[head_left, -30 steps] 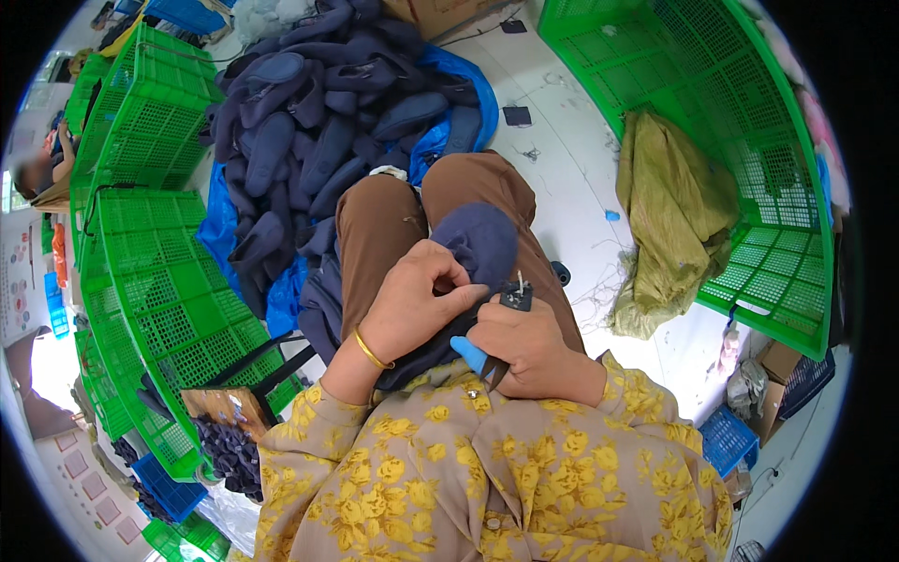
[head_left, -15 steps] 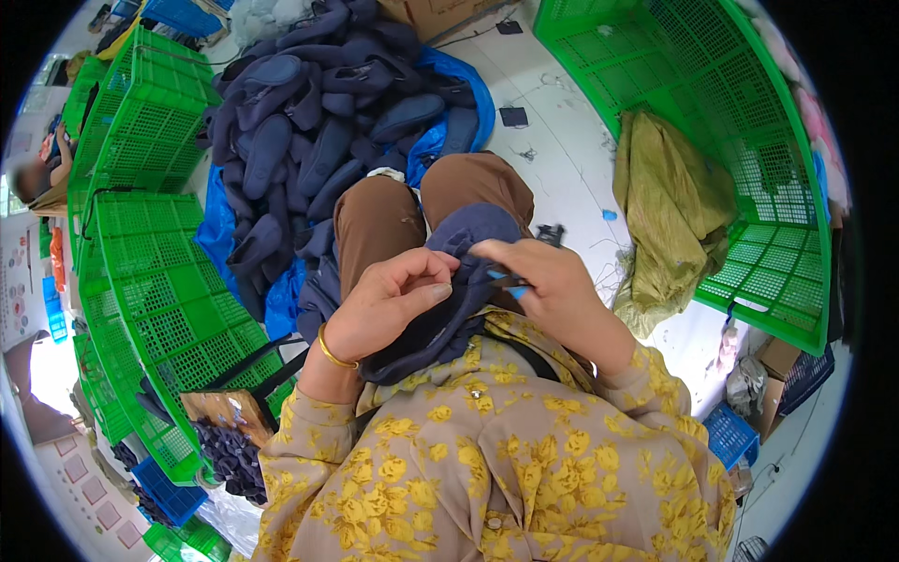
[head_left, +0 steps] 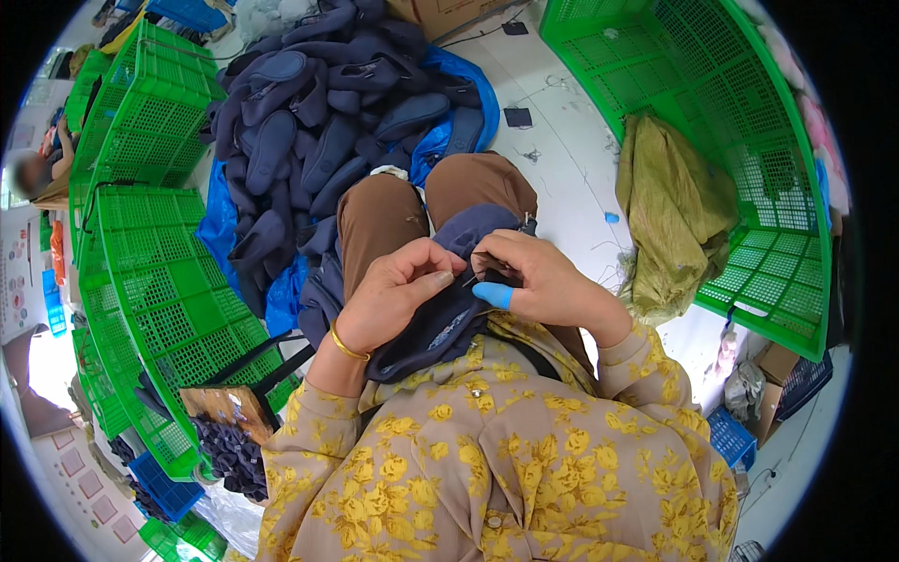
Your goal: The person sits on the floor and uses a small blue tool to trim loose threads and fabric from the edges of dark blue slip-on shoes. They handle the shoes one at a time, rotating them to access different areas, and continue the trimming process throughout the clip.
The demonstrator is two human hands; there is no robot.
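A navy cloth slipper (head_left: pixel 479 225) lies across my lap, its near part bunched beneath both hands. Over it, my left hand (head_left: pixel 403 288) is closed in a pinch, thumb against forefinger; whatever is between the fingertips is too small to make out. My right hand (head_left: pixel 548 281), blue tape round its thumb, curls its fingers about small dark snips (head_left: pixel 498 270), mostly hidden by the hand. The two hands' fingertips almost meet above the slipper. Pale stitching or threads show on the navy cloth by my right thumb.
A heap of navy slippers (head_left: pixel 328 122) on blue sheeting (head_left: pixel 468 70) lies beyond my knees. Green crates (head_left: pixel 178 300) stand at left, another green crate (head_left: pixel 758 103) at right with an olive sack (head_left: pixel 670 215). Beside my left elbow is a wooden board (head_left: pixel 228 412). Another person (head_left: pixel 47 173) is at far left.
My right hand has turned and its fingers have curled inward, bringing the taped thumb into plain view and the snips mostly behind the fingers. My left hand keeps its pinch nearly in place.
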